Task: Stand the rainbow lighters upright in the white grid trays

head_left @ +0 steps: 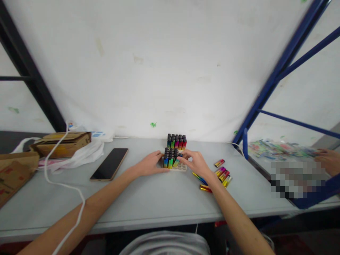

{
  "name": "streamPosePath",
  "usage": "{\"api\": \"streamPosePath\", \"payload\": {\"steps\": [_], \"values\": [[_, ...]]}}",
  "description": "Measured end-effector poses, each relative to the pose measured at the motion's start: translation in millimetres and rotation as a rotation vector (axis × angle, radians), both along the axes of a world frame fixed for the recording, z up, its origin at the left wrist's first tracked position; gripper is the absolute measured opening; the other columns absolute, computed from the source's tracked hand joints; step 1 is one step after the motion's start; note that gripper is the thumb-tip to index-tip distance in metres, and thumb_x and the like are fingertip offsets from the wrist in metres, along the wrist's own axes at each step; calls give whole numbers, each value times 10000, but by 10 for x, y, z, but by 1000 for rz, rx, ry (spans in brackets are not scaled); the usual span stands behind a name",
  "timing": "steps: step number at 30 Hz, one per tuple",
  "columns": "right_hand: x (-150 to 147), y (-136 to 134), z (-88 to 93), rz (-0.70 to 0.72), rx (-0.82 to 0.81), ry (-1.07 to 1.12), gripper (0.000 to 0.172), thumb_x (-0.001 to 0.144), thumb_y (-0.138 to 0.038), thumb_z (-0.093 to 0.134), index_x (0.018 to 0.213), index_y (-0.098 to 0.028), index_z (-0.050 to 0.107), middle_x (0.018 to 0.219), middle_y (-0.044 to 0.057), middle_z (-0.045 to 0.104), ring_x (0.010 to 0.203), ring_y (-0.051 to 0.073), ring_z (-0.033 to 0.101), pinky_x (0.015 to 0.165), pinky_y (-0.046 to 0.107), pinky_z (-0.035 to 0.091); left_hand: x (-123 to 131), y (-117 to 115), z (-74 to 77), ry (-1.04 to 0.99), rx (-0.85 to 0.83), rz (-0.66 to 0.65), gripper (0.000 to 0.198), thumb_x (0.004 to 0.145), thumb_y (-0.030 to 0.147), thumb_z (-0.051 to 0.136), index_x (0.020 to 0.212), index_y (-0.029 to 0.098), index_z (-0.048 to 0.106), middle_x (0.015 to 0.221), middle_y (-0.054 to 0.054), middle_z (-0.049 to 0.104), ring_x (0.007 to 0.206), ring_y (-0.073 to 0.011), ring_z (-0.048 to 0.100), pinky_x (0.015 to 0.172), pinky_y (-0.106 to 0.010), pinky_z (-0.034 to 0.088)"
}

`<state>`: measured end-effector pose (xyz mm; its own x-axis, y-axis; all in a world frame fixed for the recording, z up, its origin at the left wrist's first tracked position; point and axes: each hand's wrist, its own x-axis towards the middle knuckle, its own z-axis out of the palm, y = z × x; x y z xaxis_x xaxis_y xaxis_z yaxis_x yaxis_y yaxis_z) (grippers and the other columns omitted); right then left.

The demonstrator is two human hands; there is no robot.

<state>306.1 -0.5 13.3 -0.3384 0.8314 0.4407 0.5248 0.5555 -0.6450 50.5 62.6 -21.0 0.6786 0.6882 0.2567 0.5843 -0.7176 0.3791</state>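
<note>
Colourful lighters with black tops (170, 157) stand upright in rows in a pale tray (182, 168), whose right part shows bare slots. My left hand (152, 164) is at the tray's left side, thumb and fingers apart around its edge. At the right end of the filled rows, my right hand (194, 161) pinches a lighter (176, 162) that leans a little. Behind the tray stands a second block of upright lighters (176, 141). Loose lighters (223, 174) lie on the table beside my right forearm, which partly hides some.
A phone (109, 164) lies left of my left hand. Farther left are an opened cardboard box (63, 143), plastic bags (86, 156) and a white cable (63, 184). On the right, beyond a blue frame (265, 88), another person's hand (329, 160) is near plastic packets (281, 150).
</note>
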Motion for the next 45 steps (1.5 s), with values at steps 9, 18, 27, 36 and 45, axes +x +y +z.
{"api": "streamPosePath", "payload": {"steps": [9, 18, 27, 36, 45], "values": [[48, 21, 76, 149, -64, -127, 400, 946, -573, 561, 824, -220, 702, 698, 18, 714, 617, 178, 614, 624, 285, 456, 0, -2, 1, -1, 0, -6, 602, 788, 712, 657, 1062, 176, 660, 1031, -106, 627, 940, -293, 610, 868, -379, 486], [127, 62, 140, -63, 26, -248, 512, 924, -614, 580, 655, -195, 698, 574, 6, 638, 520, 129, 492, 554, 257, 326, -3, -2, 24, 1, -8, 0, 598, 788, 734, 632, 1000, 175, 653, 991, -98, 621, 915, -285, 603, 851, -375, 484], [982, -419, 260, -158, -73, -266, 267, 907, -463, 648, 836, -225, 744, 754, 41, 726, 666, 195, 621, 652, 300, 442, 6, -13, 46, 32, 0, 4, 604, 799, 739, 620, 1012, 174, 644, 1023, -110, 624, 922, -294, 614, 863, -390, 497], [642, -707, -59, -298, -69, -722, 116, 872, -313, 712, 904, -202, 705, 930, 103, 689, 901, 272, 638, 805, 350, 440, 9, -22, 55, 34, 9, -2, 609, 806, 739, 616, 998, 161, 643, 1009, -117, 623, 931, -304, 609, 873, -402, 494], [770, -357, 38, -202, -141, -247, 265, 948, -469, 581, 1027, -224, 643, 754, 15, 687, 663, 184, 595, 660, 298, 434, -7, 11, 31, 26, -11, -15, 623, 797, 743, 631, 1004, 155, 648, 988, -99, 606, 887, -273, 601, 841, -374, 498]]}}
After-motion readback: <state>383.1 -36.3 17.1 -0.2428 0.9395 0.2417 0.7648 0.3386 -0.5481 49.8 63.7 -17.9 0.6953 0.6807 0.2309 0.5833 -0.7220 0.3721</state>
